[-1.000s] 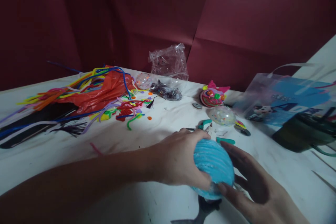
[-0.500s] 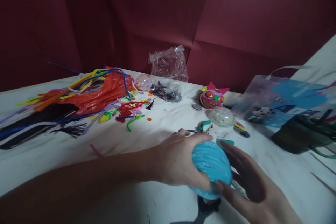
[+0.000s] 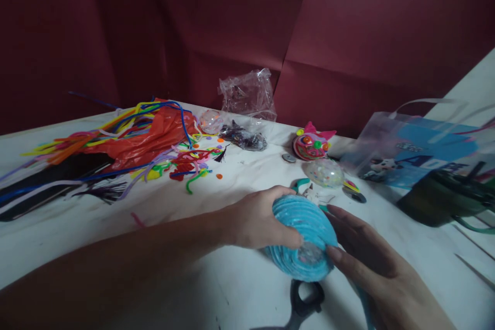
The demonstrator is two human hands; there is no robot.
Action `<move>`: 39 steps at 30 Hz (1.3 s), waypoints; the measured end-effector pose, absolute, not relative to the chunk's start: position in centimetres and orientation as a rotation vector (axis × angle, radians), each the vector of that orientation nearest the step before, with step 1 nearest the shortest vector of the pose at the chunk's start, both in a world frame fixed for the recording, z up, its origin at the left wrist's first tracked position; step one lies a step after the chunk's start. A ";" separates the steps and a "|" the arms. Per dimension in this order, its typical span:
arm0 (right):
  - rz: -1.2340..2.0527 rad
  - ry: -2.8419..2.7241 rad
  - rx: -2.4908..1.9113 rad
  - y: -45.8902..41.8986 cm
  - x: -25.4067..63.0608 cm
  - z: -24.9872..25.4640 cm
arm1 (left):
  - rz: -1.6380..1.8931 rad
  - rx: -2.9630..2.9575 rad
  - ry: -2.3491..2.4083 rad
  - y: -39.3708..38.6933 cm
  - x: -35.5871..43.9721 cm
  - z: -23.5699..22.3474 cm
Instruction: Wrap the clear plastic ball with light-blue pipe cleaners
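A ball wrapped in rings of light blue pipe cleaner (image 3: 303,216) is held above the table between my two hands. My left hand (image 3: 257,216) grips its left side, thumb across the front and fingers over the top. With its thumb and fingers, my right hand (image 3: 371,258) holds the right side. A round, clear patch of the ball shows uncovered at the front. From under my right hand hangs a loose blue strand (image 3: 364,304). Just below the ball lies a dark scissor handle (image 3: 305,301). Behind it are teal-handled pliers (image 3: 300,184), partly hidden.
Colourful pipe cleaners (image 3: 127,126) and a red plastic bag (image 3: 154,134) lie at the left. Further back are a clear wrapper (image 3: 249,95), a pink decorated head (image 3: 311,143) and a clear ball (image 3: 325,172). A dark green cup (image 3: 441,198) and a blue printed bag (image 3: 417,139) stand right.
The ball has shifted slightly up and left and turned, so the uncovered patch now faces me. My left hand has moved with it, and more of the scissor handle shows.
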State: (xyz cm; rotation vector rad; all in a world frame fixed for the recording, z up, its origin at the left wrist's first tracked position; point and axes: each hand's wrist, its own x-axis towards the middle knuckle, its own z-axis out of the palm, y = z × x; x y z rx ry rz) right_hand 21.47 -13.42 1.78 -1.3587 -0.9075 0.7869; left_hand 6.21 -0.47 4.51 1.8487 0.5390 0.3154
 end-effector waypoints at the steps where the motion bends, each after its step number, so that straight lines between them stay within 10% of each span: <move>1: 0.793 -0.889 -1.353 -13.5 21.3 1.9 | 0.320 1.856 0.540 -0.6 6.2 4.6; 39: 0.856 -0.843 -1.326 -14.1 20.9 1.2 | 0.343 1.795 0.611 -2.1 6.1 5.0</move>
